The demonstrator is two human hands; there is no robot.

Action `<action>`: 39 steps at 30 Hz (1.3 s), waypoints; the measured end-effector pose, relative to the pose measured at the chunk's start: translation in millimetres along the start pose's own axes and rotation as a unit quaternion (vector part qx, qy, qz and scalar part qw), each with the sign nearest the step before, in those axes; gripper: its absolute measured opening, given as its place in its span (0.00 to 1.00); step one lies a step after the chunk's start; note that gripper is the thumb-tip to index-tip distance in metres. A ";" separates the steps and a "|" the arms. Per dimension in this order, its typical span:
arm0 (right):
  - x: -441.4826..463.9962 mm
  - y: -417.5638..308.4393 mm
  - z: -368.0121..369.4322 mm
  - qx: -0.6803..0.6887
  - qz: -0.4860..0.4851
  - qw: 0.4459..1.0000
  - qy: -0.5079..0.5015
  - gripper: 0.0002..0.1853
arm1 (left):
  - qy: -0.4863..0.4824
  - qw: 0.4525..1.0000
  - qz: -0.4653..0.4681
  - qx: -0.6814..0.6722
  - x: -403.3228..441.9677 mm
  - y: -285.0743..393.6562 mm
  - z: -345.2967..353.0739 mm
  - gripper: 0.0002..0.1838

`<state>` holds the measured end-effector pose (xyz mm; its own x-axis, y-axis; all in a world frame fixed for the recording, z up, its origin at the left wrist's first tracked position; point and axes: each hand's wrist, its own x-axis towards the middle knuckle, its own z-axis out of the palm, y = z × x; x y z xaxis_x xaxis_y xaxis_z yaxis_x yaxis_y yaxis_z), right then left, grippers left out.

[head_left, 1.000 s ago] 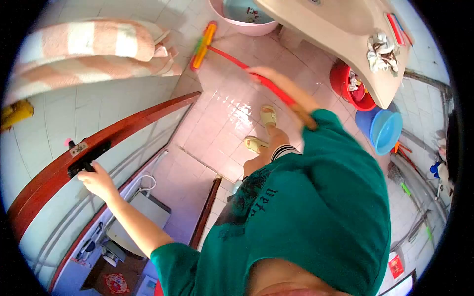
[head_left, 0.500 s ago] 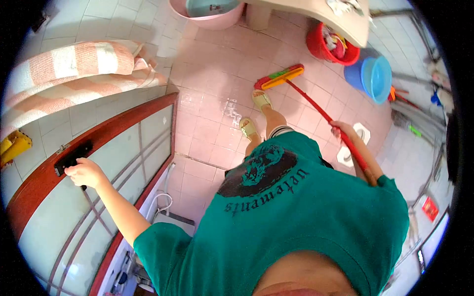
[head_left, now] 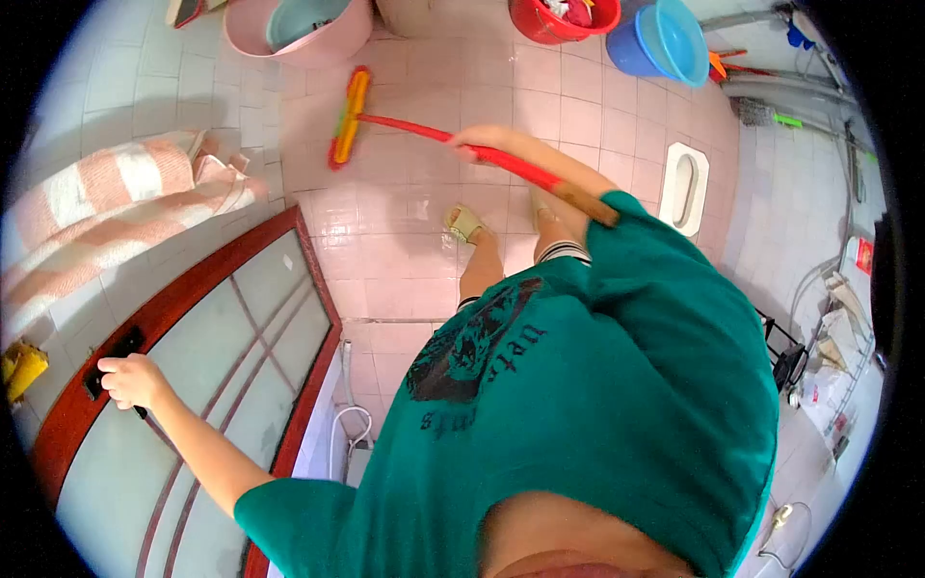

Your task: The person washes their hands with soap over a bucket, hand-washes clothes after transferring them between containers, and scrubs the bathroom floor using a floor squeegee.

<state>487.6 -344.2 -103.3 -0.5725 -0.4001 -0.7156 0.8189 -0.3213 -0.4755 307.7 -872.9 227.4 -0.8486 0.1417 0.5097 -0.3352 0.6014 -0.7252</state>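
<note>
My left hand (head_left: 133, 380) is closed around the black handle (head_left: 121, 349) of a red-framed glass door (head_left: 209, 349). My right hand (head_left: 472, 141) grips the red pole of a broom (head_left: 520, 170), whose upper end runs back beside my right sleeve. The broom's yellow, red and green head (head_left: 350, 118) rests on the pink tiled floor (head_left: 414, 250) ahead and to the left of my feet. Its outline is a little blurred.
A pink basin (head_left: 332, 40), a red bucket (head_left: 568, 21) and blue buckets (head_left: 665, 43) stand along the far side. A white squat toilet (head_left: 685, 188) is at the right. Striped towels (head_left: 106, 193) hang at the left.
From half a second ago, the broom head has swung left, away from beside my feet, with my right hand moving forward and left. My left hand has stayed on the door handle.
</note>
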 end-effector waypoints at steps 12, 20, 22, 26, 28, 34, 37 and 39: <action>-273.6 155.9 -135.7 0.161 -0.027 0.974 0.157 0.16 | -0.017 0.985 -0.154 -0.080 -42.4 2.9 -46.5 0.37; -530.0 307.4 -258.0 0.283 0.097 0.893 0.336 0.09 | -0.198 0.886 0.083 -0.412 -273.0 143.0 -167.3 0.39; -563.9 322.6 -296.7 0.413 0.154 0.812 0.381 0.07 | -0.280 0.812 0.108 -0.500 -306.1 155.5 -203.6 0.39; -605.8 338.6 -354.7 0.201 0.200 0.862 0.419 0.07 | -0.458 0.690 -0.030 -0.560 -336.9 145.1 -287.8 0.38; -623.0 291.3 -326.1 0.165 0.168 0.877 0.418 0.06 | -0.456 0.713 -0.041 -0.531 -352.4 129.1 -280.7 0.36; -558.0 185.7 -299.9 0.023 0.030 0.962 0.270 0.11 | -0.558 0.628 -0.072 -0.538 -368.4 125.8 -303.5 0.29; -432.4 163.1 -311.2 0.033 -0.059 0.986 0.155 0.15 | -0.538 0.624 -0.009 -0.566 -356.5 163.4 -313.8 0.25; -335.0 133.8 -307.5 0.015 -0.022 0.994 0.103 0.15 | -0.582 0.570 -0.017 -0.579 -313.4 197.0 -382.6 0.24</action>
<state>801.1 10.8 -84.5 -0.5847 -0.2013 -0.7858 0.7902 -0.3604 -0.4957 664.2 -498.0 101.9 -0.7721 -0.0979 -0.6279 -0.4366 0.7997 0.4121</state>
